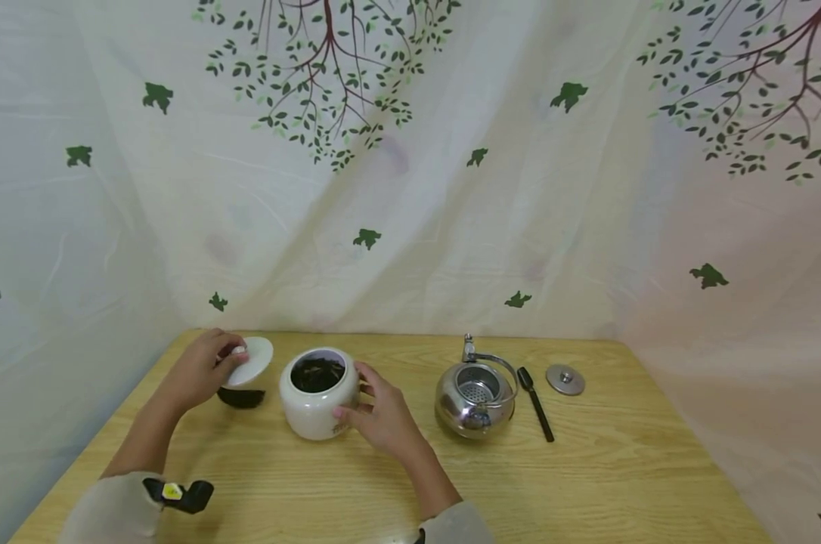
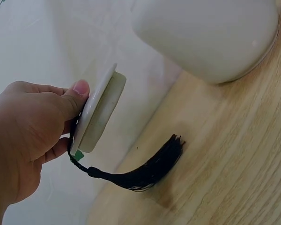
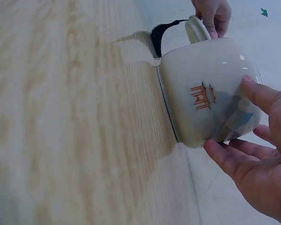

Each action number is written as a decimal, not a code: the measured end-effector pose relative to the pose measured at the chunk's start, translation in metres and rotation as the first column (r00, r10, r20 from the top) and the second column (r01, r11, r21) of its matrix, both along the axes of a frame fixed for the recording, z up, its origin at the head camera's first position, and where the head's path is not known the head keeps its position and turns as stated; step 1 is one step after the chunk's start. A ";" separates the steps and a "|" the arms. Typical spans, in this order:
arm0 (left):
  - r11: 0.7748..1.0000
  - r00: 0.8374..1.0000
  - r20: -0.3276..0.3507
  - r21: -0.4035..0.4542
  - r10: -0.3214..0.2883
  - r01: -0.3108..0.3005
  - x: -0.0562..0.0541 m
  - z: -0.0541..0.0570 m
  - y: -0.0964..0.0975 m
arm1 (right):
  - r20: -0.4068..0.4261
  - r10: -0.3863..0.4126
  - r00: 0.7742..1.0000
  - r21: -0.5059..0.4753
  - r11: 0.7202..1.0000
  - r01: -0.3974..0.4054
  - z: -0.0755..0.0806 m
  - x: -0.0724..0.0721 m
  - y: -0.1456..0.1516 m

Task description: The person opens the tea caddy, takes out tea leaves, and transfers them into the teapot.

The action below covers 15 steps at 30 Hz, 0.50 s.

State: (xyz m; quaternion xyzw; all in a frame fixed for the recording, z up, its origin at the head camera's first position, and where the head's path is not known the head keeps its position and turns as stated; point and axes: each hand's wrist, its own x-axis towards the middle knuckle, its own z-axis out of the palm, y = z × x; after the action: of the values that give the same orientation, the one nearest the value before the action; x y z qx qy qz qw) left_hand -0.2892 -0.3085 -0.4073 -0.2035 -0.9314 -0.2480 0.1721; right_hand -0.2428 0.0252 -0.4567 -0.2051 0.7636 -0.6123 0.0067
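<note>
One printed cloth backdrop (image 1: 417,200) behind one wooden bench (image 1: 302,483). Clock bearings per head view, 12 away from the person. Steel kettle (image 1: 465,419): upright, at 3 o'clock from the jar, well apart. White jar (image 1: 308,414): upright on bench, mouth uncovered. Right hand (image 1: 383,415): at 4 o'clock, grip holding jar's side, thumb and fingers curved round it. Left hand (image 1: 202,370): at 10 o'clock from jar, grip pinching white lid (image 1: 257,363) by its knob; lid raised, tilted. Black spoon (image 1: 537,410): just beside kettle, at 3 o'clock. Black tassel (image 2: 140,177): hangs from lid; bench contact uncertain. Metal lid (image 1: 565,379): flat, at 2 o'clock from spoon. Dark leaf-like pieces (image 1: 317,375): inside jar.
</note>
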 end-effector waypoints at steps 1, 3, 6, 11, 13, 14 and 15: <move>1.000 1.000 0.001 0.008 0.014 -0.014 0.000 -0.002 -0.002 | 0.000 0.000 1.000 -0.003 1.000 0.000 0.000 0.000 0.000; 0.999 0.999 0.004 0.025 0.039 -0.039 -0.001 -0.004 -0.006 | 0.000 -0.001 1.000 -0.005 1.000 0.001 0.000 0.000 0.000; 0.997 0.998 0.005 0.032 0.068 -0.068 -0.003 -0.008 -0.009 | -0.004 -0.003 1.000 0.001 1.000 0.003 0.000 0.000 0.001; 0.994 0.993 0.062 0.040 0.098 -0.101 -0.010 -0.015 -0.011 | -0.010 -0.006 1.000 0.019 1.000 0.006 0.001 0.000 0.001; 0.993 0.990 0.095 0.041 0.106 -0.110 -0.013 -0.018 -0.012 | -0.012 -0.002 1.000 0.021 1.000 0.003 0.001 0.000 0.001; 0.993 0.988 0.110 0.040 0.110 -0.115 -0.015 -0.019 -0.012 | -0.014 -0.001 1.000 0.022 1.000 0.001 0.001 0.000 0.001; 0.992 0.986 0.119 0.039 0.113 -0.118 -0.016 -0.020 -0.012 | -0.015 0.000 1.000 0.026 1.000 0.000 0.001 0.001 0.001</move>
State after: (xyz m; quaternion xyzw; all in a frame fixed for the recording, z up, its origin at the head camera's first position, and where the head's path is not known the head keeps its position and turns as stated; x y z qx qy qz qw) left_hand -0.3053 -0.3207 -0.4277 -0.1303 -0.9441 -0.2706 0.1362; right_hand -0.2423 0.0263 -0.4554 -0.2094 0.7715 -0.6008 0.0037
